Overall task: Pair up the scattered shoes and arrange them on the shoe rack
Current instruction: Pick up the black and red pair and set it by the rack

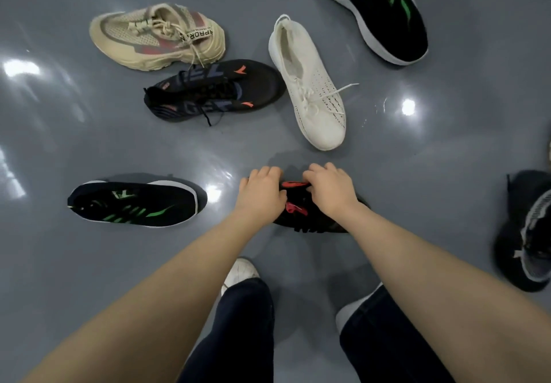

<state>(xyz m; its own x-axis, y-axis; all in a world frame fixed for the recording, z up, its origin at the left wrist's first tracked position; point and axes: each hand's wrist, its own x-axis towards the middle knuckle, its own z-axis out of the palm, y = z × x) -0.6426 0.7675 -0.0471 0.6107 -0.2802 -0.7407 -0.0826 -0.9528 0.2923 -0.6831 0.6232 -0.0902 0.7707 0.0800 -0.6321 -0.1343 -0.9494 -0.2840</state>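
A black shoe with red marks (301, 218) lies on the grey floor right in front of me. My left hand (262, 193) grips its left end with curled fingers, and my right hand (329, 187) grips its top, fingers curled over it. Both hands hide most of this shoe. Further off lie a beige chunky sneaker (158, 36), a black sneaker with orange marks (214, 92) and a white knit sneaker (310, 84). One black shoe with green stripes (134, 203) lies at the left, a matching one (378, 10) at the top right.
A dark grey shoe (527, 233) lies at the right edge. My own feet in white shoes (240, 271) and dark trousers stand just below the hands. The glossy grey floor (447, 144) reflects ceiling lights. No shoe rack is in view.
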